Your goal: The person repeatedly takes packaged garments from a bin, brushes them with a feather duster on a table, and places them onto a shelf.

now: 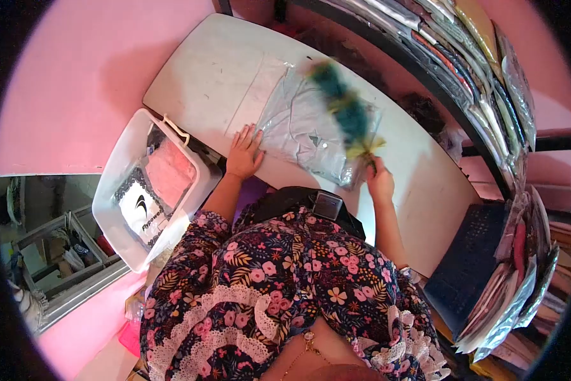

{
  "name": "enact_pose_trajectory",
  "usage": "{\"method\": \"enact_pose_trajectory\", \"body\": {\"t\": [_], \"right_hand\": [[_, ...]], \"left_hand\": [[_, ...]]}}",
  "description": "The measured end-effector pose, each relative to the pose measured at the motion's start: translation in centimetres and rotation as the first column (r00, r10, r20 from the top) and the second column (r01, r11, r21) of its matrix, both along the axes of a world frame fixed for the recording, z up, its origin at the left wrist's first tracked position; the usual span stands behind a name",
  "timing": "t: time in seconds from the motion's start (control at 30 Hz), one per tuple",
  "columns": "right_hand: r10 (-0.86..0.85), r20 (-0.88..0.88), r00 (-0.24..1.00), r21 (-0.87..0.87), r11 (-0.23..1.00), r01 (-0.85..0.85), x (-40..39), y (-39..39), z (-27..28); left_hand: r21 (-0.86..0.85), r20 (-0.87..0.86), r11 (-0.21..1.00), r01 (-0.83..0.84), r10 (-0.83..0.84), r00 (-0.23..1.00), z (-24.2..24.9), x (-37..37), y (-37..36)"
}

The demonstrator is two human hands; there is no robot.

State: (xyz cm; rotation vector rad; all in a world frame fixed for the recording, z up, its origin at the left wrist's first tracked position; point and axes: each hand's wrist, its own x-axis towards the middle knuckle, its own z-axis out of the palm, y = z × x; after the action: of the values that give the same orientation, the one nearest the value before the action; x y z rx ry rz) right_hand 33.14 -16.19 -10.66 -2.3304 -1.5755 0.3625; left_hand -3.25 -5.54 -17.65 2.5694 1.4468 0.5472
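Observation:
A light grey folded garment in a clear plastic bag (296, 120) lies flat on the white table (193, 70). My left hand (244, 153) rests with fingers spread at the bag's left edge. In my right hand (380, 182) is the handle end of a fluffy duster (349, 115), teal with yellow bands and smeared by motion. The duster's head stretches across the right part of the bag and hides some of it.
Left of the table stands a translucent plastic bin (115, 232) holding a pink bundle (171, 168) and a white printed packet (139, 207). Bagged garments (463, 70) fill a curved rack along the back right. A dark blue panel (466, 267) and more packed clothes (520, 273) stand at the right.

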Motion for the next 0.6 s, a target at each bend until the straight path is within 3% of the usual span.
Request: {"method": "enact_pose_trajectory", "body": {"t": [0.07,0.13,0.17,0.2,0.27,0.3,0.33,0.4,0.47,0.57,0.6], "right_hand": [[-0.089,-0.043,0.995,0.015,0.996,0.090,0.9,-0.5,-0.3],[0.058,-0.178,0.982,0.249,0.968,-0.012,0.4,-1.5,-0.3],[0.153,-0.204,0.967,0.255,0.962,-0.099,-0.3,-2.5,-0.3],[0.332,-0.136,0.933,0.352,0.897,-0.268,-0.8,-3.7,-1.1],[0.366,-0.067,0.928,-0.061,0.927,-0.370,-1.9,-5.3,0.6],[0.329,-0.090,0.940,0.058,0.944,-0.325,-1.2,-6.1,-1.2],[0.328,-0.091,0.940,0.059,0.944,-0.323,-0.6,-6.0,-1.8],[-0.037,-0.141,0.989,0.123,0.991,0.055,0.3,-5.6,-2.5],[-0.088,-0.187,0.978,0.197,0.972,0.125,0.2,-5.4,-2.5],[0.246,-0.188,0.951,0.276,0.942,-0.189,-0.8,-6.4,-2.3],[0.352,-0.151,0.924,0.203,0.925,-0.320,-1.3,-6.9,-1.5]], "left_hand": [[-0.004,0.038,1.000,0.001,-0.001,0.999,0.3,0.3,0.0],[-0.006,0.034,1.000,0.003,-0.003,0.999,0.3,0.4,-0.1],[-0.009,0.032,1.000,-0.003,0.003,0.999,0.4,0.4,-0.1],[-0.007,0.030,1.000,0.005,-0.005,1.000,0.0,0.2,0.0],[-0.009,-0.048,1.000,-0.010,0.010,0.999,-1.1,-0.2,0.3],[-0.009,-0.049,1.000,-0.008,0.008,0.999,-0.7,0.1,0.3],[0.005,-0.015,1.000,-0.010,0.010,1.000,-0.1,0.4,0.4],[0.020,0.017,1.000,-0.011,0.010,1.000,0.5,0.9,0.6],[0.013,0.017,1.000,-0.007,0.007,1.000,0.6,1.1,0.9],[0.019,0.018,1.000,-0.013,0.013,1.000,0.1,1.0,0.5],[0.019,0.017,1.000,-0.011,0.011,1.000,0.1,0.9,0.4]]}}
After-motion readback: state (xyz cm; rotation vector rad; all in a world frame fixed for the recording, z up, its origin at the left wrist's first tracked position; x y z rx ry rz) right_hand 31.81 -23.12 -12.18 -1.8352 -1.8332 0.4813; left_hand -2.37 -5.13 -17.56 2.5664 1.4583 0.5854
